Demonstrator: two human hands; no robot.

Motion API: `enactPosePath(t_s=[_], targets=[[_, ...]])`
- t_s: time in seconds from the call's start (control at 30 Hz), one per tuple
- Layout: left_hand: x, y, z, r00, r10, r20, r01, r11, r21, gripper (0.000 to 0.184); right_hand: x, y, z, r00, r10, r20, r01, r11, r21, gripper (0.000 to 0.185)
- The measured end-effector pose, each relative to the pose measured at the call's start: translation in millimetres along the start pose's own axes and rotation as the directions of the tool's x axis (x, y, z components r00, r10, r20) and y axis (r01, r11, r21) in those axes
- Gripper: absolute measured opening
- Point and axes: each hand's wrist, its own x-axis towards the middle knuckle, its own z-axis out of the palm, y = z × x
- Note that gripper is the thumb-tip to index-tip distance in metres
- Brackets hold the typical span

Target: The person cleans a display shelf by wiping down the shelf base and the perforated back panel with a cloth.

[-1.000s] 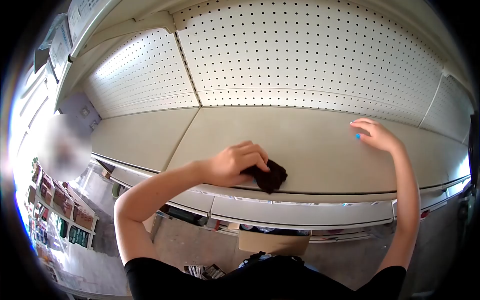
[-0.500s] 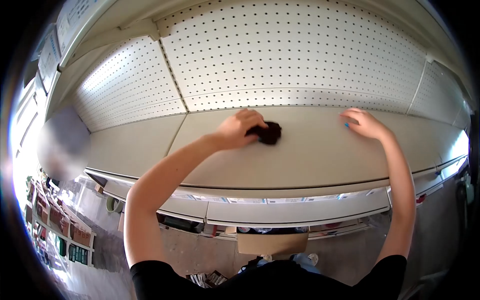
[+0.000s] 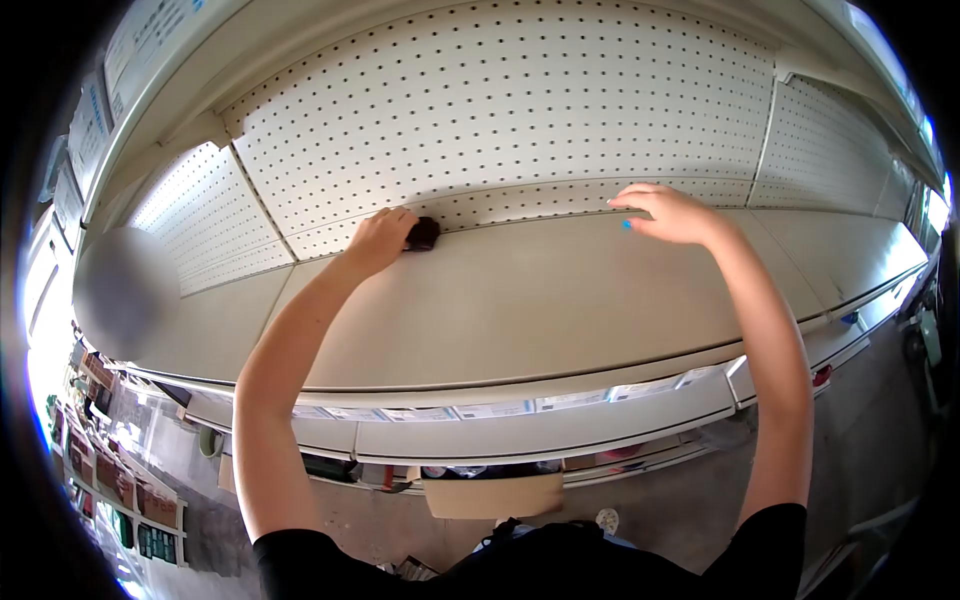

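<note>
A dark, crumpled cloth is gripped in my left hand, at the back of the pale shelf where it meets the perforated back panel. My left fingers close over the cloth's left side and hide part of it. Over the right part of the shelf, close to the panel, is my right hand. Its fingers are apart and curved, with nothing in them, and blue shows on the thumb nail. Whether it touches the shelf I cannot tell.
Price labels line the shelf's front edge, with a lower shelf beneath. A cardboard box stands near the floor in front of me. White boxes sit upper left. Stocked shelving is at lower left.
My left hand has moved the cloth left and back, to the foot of the perforated panel. The view has shifted right. My right hand stays raised and empty.
</note>
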Motion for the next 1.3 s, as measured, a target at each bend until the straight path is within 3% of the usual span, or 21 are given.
enactPosePath(t_s=[0.13, 0.23, 0.33, 0.5, 0.67, 0.77, 0.9, 0.97, 1.07, 1.23, 1.3], targets=[[2.4, 16.2, -18.5, 0.995, -0.068, 0.078, 0.072, 0.996, -0.048, 0.038, -30.1, 40.1, -18.8, 0.998, 0.055, 0.007, -0.055, 0.998, -0.012, 0.037], [5.9, 22.0, -2.6, 0.987, -0.158, 0.024, 0.155, 0.984, 0.083, 0.039, -49.6, 79.0, -23.6, 0.995, 0.094, 0.035, -0.093, 0.995, -0.031, 0.037], [9.3, 27.7, -2.7, 0.983, -0.173, 0.066, 0.162, 0.975, 0.150, 0.039, -60.3, 114.5, -26.8, 0.990, 0.136, 0.028, -0.137, 0.991, 0.015, 0.038], [35.0, 62.6, 5.3, 0.996, -0.050, -0.075, 0.058, 0.992, 0.112, 0.024, -64.5, 151.6, -23.5, 0.979, 0.201, 0.034, -0.203, 0.974, 0.100, 0.040], [71.7, 99.3, 7.9, 0.997, -0.060, 0.037, 0.055, 0.989, 0.138, 0.028, -58.5, 158.1, -25.5, 0.978, 0.197, 0.067, -0.205, 0.971, 0.127, 0.042], [90.3, 127.3, 6.7, 1.000, -0.014, 0.007, 0.013, 0.989, 0.146, 0.027, -49.5, 161.4, -13.5, 0.985, 0.172, 0.003, -0.170, 0.971, 0.167, 0.043], [134.8, 175.0, 14.9, 0.987, 0.155, -0.040, -0.147, 0.976, 0.159, 0.026, -49.1, 150.7, -3.6, 0.985, 0.163, 0.047, -0.165, 0.985, 0.046, 0.044], [155.7, 196.0, 13.7, 0.973, 0.228, -0.034, -0.219, 0.961, 0.168, 0.022, -50.7, 139.5, -5.5, 0.972, 0.230, 0.055, -0.234, 0.969, 0.082, 0.045], [173.7, 216.1, 10.2, 0.976, 0.208, 0.060, -0.216, 0.954, 0.209, 0.018, -52.4, 128.1, -7.4, 0.962, 0.264, 0.071, -0.269, 0.961, 0.065, 0.044], [159.7, 210.0, 7.4, 0.994, 0.102, 0.031, -0.106, 0.972, 0.211, 0.019, -59.9, 145.0, -0.1, 0.988, 0.151, 0.014, -0.151, 0.986, 0.073, 0.044], [147.4, 202.4, 8.6, 0.997, 0.079, -0.011, -0.074, 0.969, 0.236, 0.021, -68.4, 141.5, -2.4, 0.972, 0.234, 0.027, -0.235, 0.970, 0.058, 0.043]])
